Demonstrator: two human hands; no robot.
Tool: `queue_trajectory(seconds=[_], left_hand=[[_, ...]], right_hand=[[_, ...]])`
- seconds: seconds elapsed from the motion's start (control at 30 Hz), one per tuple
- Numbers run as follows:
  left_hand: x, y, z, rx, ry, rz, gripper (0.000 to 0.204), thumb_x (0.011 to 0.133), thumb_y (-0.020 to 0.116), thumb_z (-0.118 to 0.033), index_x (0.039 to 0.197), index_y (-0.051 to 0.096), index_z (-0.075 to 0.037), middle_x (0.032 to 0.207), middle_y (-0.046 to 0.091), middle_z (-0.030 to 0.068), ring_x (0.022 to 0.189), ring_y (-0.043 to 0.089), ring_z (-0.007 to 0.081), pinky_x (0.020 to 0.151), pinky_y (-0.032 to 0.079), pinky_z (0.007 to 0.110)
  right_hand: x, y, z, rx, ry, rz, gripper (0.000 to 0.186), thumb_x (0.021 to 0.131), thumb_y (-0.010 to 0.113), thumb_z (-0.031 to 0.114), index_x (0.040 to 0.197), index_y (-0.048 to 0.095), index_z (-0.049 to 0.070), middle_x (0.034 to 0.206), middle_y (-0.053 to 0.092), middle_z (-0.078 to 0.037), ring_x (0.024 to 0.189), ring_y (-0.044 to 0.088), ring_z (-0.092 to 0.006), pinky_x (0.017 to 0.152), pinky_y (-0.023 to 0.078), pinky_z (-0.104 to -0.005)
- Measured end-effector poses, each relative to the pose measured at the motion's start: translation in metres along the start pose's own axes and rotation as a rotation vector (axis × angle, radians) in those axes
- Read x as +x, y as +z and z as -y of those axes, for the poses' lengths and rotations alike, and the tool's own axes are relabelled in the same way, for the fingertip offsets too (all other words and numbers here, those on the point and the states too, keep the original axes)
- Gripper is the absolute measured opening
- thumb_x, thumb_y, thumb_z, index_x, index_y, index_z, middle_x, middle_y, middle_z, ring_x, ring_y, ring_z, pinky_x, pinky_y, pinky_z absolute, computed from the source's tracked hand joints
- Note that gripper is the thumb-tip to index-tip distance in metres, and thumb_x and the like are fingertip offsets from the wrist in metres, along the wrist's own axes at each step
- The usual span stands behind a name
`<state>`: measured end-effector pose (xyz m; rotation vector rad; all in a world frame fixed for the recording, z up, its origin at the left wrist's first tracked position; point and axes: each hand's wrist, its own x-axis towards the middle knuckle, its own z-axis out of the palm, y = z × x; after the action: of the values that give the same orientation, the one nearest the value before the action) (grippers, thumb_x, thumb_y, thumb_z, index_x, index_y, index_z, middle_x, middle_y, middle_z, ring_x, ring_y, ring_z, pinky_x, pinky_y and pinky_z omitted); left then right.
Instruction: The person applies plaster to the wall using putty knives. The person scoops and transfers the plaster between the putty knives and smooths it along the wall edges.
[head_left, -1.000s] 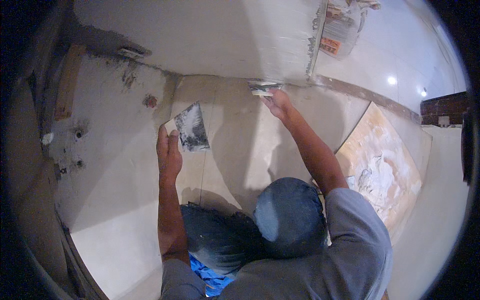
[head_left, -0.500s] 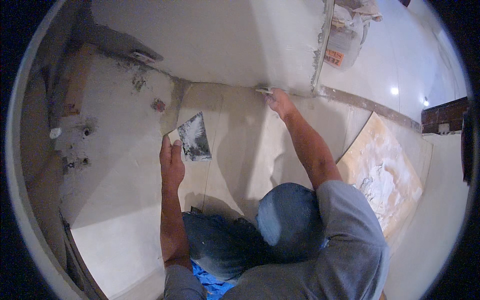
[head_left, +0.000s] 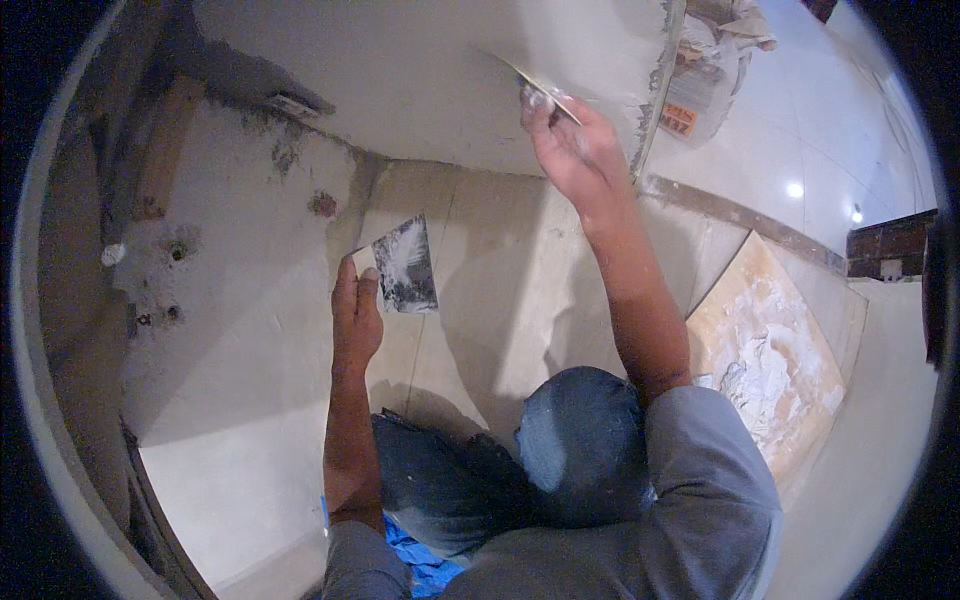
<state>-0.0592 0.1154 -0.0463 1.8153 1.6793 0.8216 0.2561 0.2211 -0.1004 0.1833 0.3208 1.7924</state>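
Note:
My left hand (head_left: 355,315) grips a wide metal putty knife (head_left: 405,262) by its pale upper edge, its dark blade smeared white and held out over the pale floor (head_left: 475,260). My right hand (head_left: 580,155) is closed on another flat blade (head_left: 530,78), seen nearly edge-on and slightly blurred, raised at the grey plastered wall (head_left: 420,80); whether it touches the wall I cannot tell. Beside my right arm lies a square tan board (head_left: 820,350) carrying a heap of white paste (head_left: 755,370).
My jeans-clad knees (head_left: 580,440) are bent below. A clear plastic sack (head_left: 705,70) with an orange label sits beyond the wall's edge at upper right. A stained panel (head_left: 220,350) with holes is at left, a dark wooden piece (head_left: 890,245) at far right, blue material (head_left: 420,560) beneath me.
My right hand with its blade has risen from the foot of the wall to higher up, the blade now tilted. My left hand has shifted slightly rightward with its knife.

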Motion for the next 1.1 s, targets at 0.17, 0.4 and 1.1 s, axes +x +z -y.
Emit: queue_trajectory(seconds=[0.17,0.4,1.1], left_hand=[[0.004,-0.001,0.016,-0.024,-0.04,0.024,0.044,0.097,0.043,-0.022,0.132,0.04,0.006,0.117,0.055,0.0181,0.105,0.052,0.0232,0.093,0.039,0.032],[0.003,0.003,0.0,-0.005,-0.001,0.024,0.048,0.097,0.044,-0.022,0.134,0.037,0.007,0.125,0.052,0.0191,0.112,0.049,0.0225,0.096,0.036,0.031],[0.003,-0.006,0.015,-0.041,-0.141,0.04,0.049,0.097,0.044,-0.023,0.135,0.036,0.007,0.129,0.05,0.016,0.116,0.046,0.0204,0.1,0.034,0.03]], right_hand=[[-0.041,-0.065,-0.007,-0.565,-0.245,-0.113,0.024,0.09,0.053,0.007,0.113,0.05,0.001,0.103,0.058,-0.01,0.096,0.058,-0.0209,0.078,0.052,-0.0303],[0.004,-0.213,0.044,-0.68,-0.196,-0.581,0.023,0.091,0.048,0.005,0.114,0.05,0.005,0.11,0.055,-0.009,0.099,0.056,-0.0227,0.086,0.051,-0.036],[0.096,-0.406,0.119,-1.73,-0.549,-0.231,0.033,0.084,0.064,0.03,0.099,0.064,0.001,0.093,0.066,-0.022,0.087,0.064,-0.0369,0.075,0.051,-0.0419]])
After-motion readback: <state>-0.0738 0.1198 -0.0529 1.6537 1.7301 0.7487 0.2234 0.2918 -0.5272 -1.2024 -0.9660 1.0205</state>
